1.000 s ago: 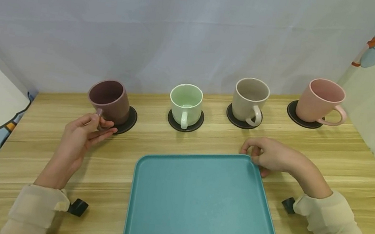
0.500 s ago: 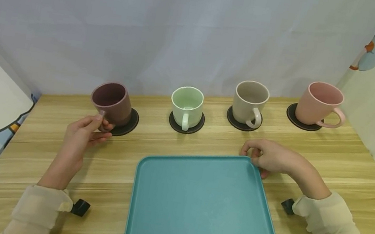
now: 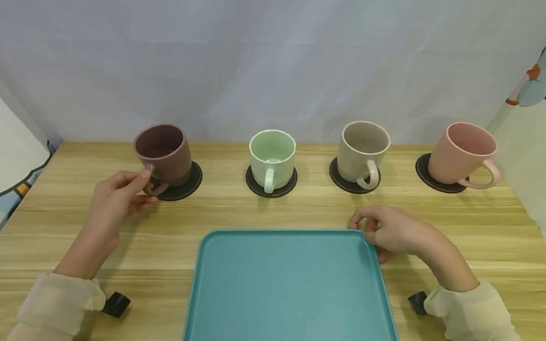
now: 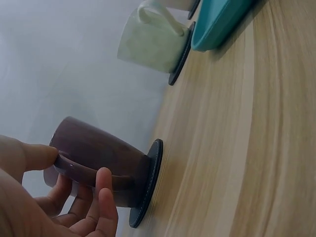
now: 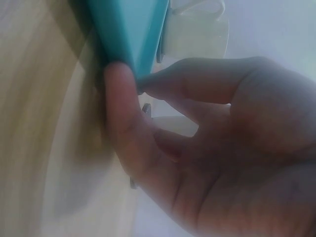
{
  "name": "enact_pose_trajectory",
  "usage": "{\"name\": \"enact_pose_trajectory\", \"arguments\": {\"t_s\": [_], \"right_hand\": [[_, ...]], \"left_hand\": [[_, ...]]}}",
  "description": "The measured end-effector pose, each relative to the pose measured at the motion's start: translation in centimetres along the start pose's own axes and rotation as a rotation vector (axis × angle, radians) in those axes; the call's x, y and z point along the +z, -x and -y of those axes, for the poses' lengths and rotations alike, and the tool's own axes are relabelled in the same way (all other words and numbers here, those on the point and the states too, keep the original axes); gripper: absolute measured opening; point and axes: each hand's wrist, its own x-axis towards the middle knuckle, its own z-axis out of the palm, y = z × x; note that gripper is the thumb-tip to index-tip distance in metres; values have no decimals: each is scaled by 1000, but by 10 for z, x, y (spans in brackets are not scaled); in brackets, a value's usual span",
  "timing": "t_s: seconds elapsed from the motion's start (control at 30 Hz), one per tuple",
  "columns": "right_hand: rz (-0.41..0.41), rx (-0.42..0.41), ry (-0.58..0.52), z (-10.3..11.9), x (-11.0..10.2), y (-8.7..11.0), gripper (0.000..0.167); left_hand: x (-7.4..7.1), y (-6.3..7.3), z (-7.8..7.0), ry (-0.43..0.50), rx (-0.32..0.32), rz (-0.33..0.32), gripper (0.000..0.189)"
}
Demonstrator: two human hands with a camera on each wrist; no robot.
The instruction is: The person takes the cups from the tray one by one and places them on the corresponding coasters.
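Observation:
The dark purple mug (image 3: 164,156) stands on a round black coaster (image 3: 190,185) at the left. My left hand (image 3: 111,200) holds its handle, the thumb on the handle's top and the fingers around its near side, as the left wrist view (image 4: 81,170) shows. At the right, my right hand (image 3: 393,229) pinches the far right corner of a teal rectangular tray (image 3: 296,302). Close up in the right wrist view, the thumb and a finger (image 5: 121,98) meet at the tray's edge.
Along the back stand a pale green mug (image 3: 271,161), a beige mug (image 3: 361,154) and a pink mug (image 3: 463,156), each on a black coaster. The tray lies on a wood-grain table (image 3: 159,271). A pale cloth (image 3: 248,50) hangs behind.
The head view has shifted slightly, so the scene sits lower. My left hand's lower fingers have drawn back from under the purple mug toward its handle. The right hand stays on the tray corner.

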Motion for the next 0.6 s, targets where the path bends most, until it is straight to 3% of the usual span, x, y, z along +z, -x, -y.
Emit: {"name": "enact_pose_trajectory", "arguments": {"t_s": [0.43,0.6], "right_hand": [[9,-9,-10,-3,1,-2,31],[8,-5,-8,-2,0,-2,33]], "left_hand": [[-1,-2,4,58,-18,-48,21],[-3,-2,0,74,13,-47,12]]}}
